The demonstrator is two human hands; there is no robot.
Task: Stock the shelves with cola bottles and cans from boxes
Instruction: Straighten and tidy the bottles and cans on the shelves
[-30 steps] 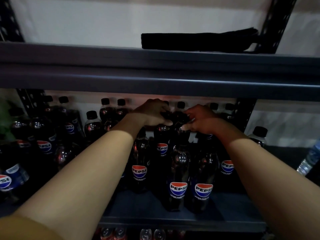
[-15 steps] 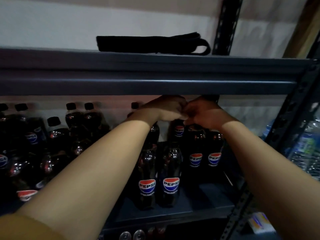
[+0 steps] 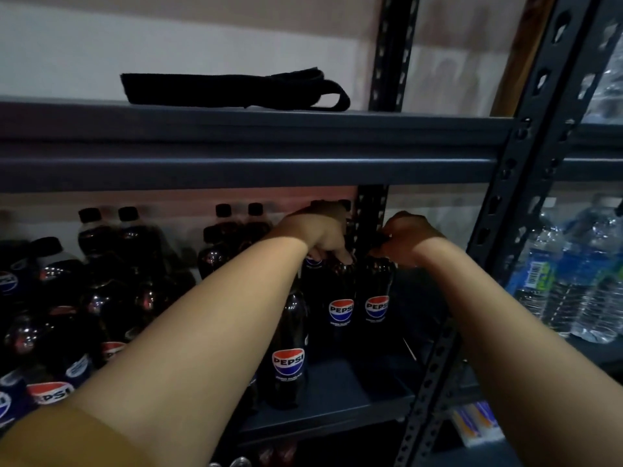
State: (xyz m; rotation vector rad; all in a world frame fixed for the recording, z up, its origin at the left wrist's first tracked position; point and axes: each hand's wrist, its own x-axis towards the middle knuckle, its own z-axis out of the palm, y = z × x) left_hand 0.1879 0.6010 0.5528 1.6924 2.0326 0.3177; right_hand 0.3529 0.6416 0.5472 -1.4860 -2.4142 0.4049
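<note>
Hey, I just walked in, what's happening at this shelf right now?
A person is stocking a dark metal shelf with Pepsi bottles. Both arms reach in under the upper shelf. The left hand grips the top of one bottle, and the right hand grips the top of the bottle beside it, at the right end of the shelf. Many more Pepsi bottles already stand to the left. Water bottles sit on the neighbouring rack, and a black strap lies on the upper shelf.
</note>
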